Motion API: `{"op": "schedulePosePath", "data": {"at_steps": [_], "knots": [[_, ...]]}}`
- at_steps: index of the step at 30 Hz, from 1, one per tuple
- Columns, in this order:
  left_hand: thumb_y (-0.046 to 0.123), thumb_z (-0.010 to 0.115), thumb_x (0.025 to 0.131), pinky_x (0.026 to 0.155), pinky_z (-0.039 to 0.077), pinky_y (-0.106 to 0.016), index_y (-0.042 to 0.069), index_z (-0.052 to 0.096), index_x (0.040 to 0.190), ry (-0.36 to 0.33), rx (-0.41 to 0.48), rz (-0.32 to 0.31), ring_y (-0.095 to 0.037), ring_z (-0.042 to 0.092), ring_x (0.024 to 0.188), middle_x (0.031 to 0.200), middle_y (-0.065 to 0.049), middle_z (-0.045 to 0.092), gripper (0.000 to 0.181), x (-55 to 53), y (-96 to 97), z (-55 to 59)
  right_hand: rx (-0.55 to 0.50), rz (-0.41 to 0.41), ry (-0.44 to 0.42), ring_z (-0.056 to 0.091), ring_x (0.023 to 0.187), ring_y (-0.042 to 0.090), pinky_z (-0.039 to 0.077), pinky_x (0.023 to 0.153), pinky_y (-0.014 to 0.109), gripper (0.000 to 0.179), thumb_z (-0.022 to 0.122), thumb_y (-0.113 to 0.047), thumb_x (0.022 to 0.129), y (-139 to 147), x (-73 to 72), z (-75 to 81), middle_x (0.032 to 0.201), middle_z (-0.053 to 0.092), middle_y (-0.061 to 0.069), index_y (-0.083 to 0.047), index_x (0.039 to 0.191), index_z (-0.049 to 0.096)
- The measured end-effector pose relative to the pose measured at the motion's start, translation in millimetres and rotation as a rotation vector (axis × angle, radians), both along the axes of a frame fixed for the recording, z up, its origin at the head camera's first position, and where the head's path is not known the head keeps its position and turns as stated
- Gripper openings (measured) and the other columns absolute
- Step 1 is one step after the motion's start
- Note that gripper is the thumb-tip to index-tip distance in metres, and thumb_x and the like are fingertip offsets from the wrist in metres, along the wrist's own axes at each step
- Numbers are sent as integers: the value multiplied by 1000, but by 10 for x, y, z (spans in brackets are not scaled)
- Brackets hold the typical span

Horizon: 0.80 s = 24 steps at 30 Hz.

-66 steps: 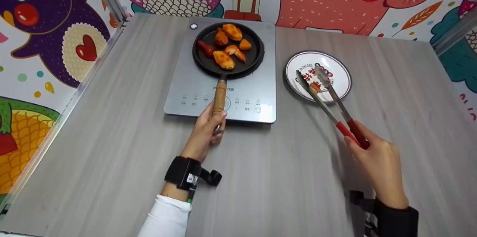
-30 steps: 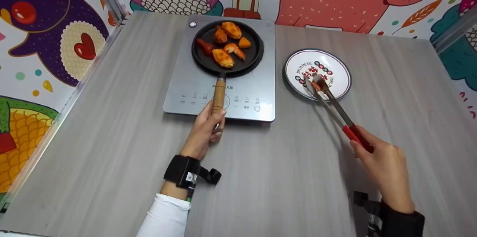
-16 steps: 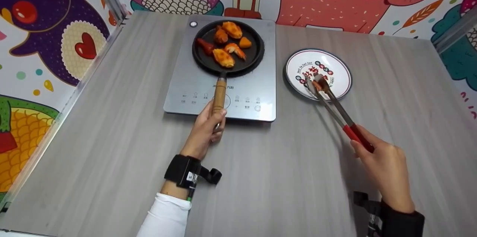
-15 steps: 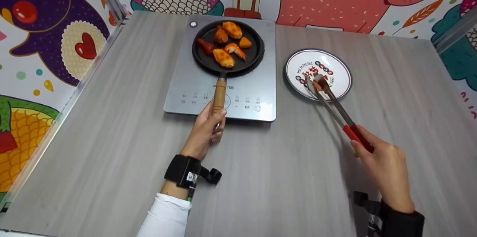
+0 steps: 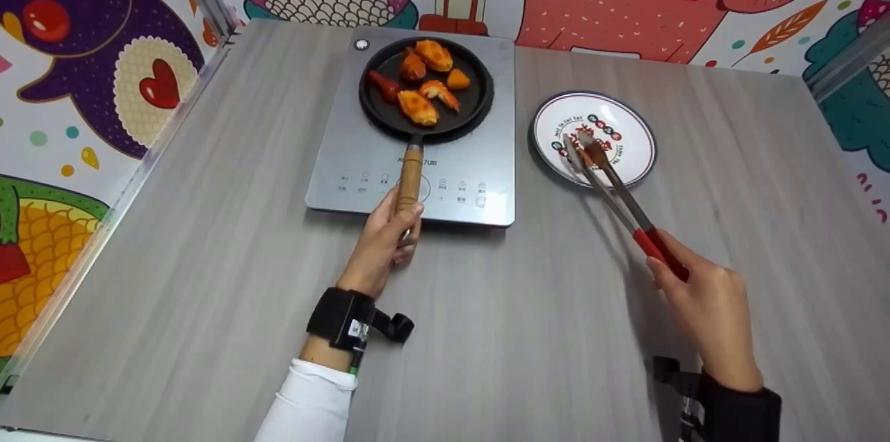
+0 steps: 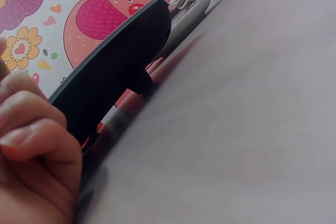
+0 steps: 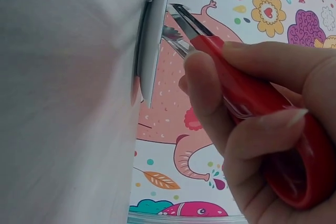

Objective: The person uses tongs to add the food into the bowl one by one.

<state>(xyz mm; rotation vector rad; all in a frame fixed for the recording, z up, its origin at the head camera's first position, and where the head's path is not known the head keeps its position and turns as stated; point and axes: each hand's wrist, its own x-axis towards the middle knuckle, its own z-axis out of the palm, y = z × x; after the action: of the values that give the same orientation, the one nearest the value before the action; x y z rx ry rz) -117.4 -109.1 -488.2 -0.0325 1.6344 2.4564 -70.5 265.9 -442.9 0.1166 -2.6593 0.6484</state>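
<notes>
My left hand (image 5: 381, 244) grips the wooden handle (image 5: 410, 174) of a black frying pan (image 5: 467, 107). Inside the pan lie a shrimp (image 5: 438, 93), a red drumstick-like piece (image 5: 383, 86) and several orange and brown pieces. At the right, my right hand (image 5: 706, 310) holds metal tongs (image 5: 617, 202) by their red handles (image 7: 247, 85). The tong tips are close together, low over a white patterned plate (image 5: 636, 153). A small orange-red piece (image 5: 588, 159) shows between the tips, partly hidden; I cannot tell whether they pinch it.
The pan sits on a silver induction cooker (image 5: 348, 150) with touch controls along its front. A grey wood-grain table (image 5: 528, 331) bears everything. Walls with cartoon animals (image 5: 612, 4) close off the back and left side. Each wrist wears a black camera strap (image 5: 341, 317).
The tong tips were spread over the plate and have closed in around the small piece. Since half a second ago they have shifted slightly left and up. Left hand and pan have stayed still.
</notes>
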Motion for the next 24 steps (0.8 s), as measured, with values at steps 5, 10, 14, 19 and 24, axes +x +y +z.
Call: {"op": "schedulePosePath", "data": {"at_steps": [5, 10, 14, 19, 24], "knots": [[32, 65, 79, 37, 20, -20, 26, 33, 133, -5, 8, 9, -9, 28, 45, 60, 0, 40, 64, 6, -3, 14, -4, -6, 4, 53, 55, 24, 36, 44, 26, 40, 70, -13, 77, -5, -13, 16, 67, 65, 12, -9, 115, 62], [32, 65, 79, 37, 21, -20, 25, 33, 134, -3, 15, 9, -9, 29, 45, 61, 0, 40, 64, 7, -8, 19, -4, -13, 14, 54, 55, 25, 35, 44, 27, 40, 70, -13, 77, -5, -20, 39, 67, 65, 12, -10, 116, 61], [31, 65, 79, 37, 20, -20, 26, 32, 135, -9, 23, 12, -8, 28, 45, 60, 0, 40, 65, 6, -12, 17, -3, -12, 22, 56, 57, 26, 36, 46, 29, 40, 70, -12, 76, -14, -38, 49, 66, 65, 11, -9, 115, 62], [31, 65, 80, 37, 20, -20, 26, 32, 134, -9, 32, 9, -8, 28, 44, 59, 1, 39, 64, 7, -9, 11, -9, -14, 8, 58, 58, 24, 35, 45, 26, 40, 68, -13, 78, -29, -68, 74, 63, 64, 7, -10, 117, 60], [31, 65, 80, 37, 19, -20, 27, 32, 134, -1, 30, -5, -8, 27, 44, 59, 2, 39, 64, -5, 9, 9, -7, -4, 37, 59, 58, 23, 34, 46, 22, 40, 68, -14, 79, -44, -89, 114, 60, 64, 4, -13, 118, 60]]}}
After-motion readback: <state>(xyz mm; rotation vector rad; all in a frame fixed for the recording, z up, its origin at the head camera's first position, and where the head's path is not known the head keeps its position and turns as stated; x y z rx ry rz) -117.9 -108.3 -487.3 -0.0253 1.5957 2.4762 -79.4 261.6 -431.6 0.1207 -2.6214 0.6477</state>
